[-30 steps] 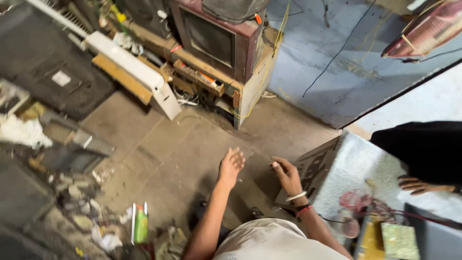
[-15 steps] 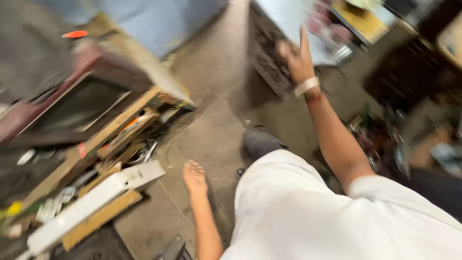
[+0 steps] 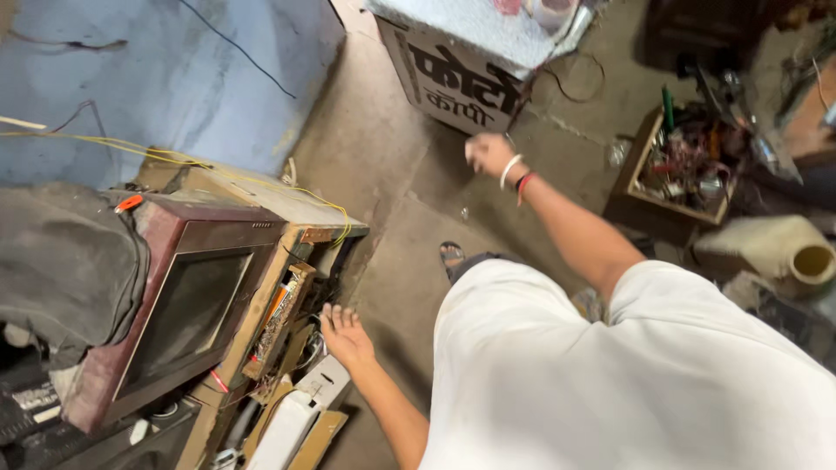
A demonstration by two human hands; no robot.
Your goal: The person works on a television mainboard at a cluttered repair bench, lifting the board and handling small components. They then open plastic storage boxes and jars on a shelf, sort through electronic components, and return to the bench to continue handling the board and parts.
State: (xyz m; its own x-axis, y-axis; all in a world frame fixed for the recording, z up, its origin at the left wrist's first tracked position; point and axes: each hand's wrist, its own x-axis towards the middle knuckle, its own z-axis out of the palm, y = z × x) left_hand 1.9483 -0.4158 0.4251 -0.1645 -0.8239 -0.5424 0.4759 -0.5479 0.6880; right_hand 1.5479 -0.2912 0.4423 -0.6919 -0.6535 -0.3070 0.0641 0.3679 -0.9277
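Seen from the head camera looking down, the person's left hand (image 3: 346, 335) hovers with fingers spread and palm up, grasping nothing, just beside the wooden cabinet (image 3: 280, 261) that carries an old maroon-framed television (image 3: 187, 318). Its grip is released. The right hand (image 3: 488, 154), wearing bangles at the wrist, is raised over the concrete floor (image 3: 383, 157) near the lettered box (image 3: 453, 78); its fingers look loosely curled, and no object shows in them, though blur leaves the exact grip hard to tell.

Nearest the left hand are the cabinet's open shelves, crammed with circuit boards (image 3: 279, 318) and wires, and a white plastic casing (image 3: 296, 418) lying below on the floor. A yellow wire (image 3: 174, 161) runs across the cabinet top, and a dark cloth bag (image 3: 61, 261) rests against the television.

By appearance, the television would be heavy, rigid and fragile at its glass face; it is best held by the lower frame edges with both hands. The boards seem light and brittle, better taken by their edges. A wooden tray of parts (image 3: 679, 165) sits well apart, to the right.
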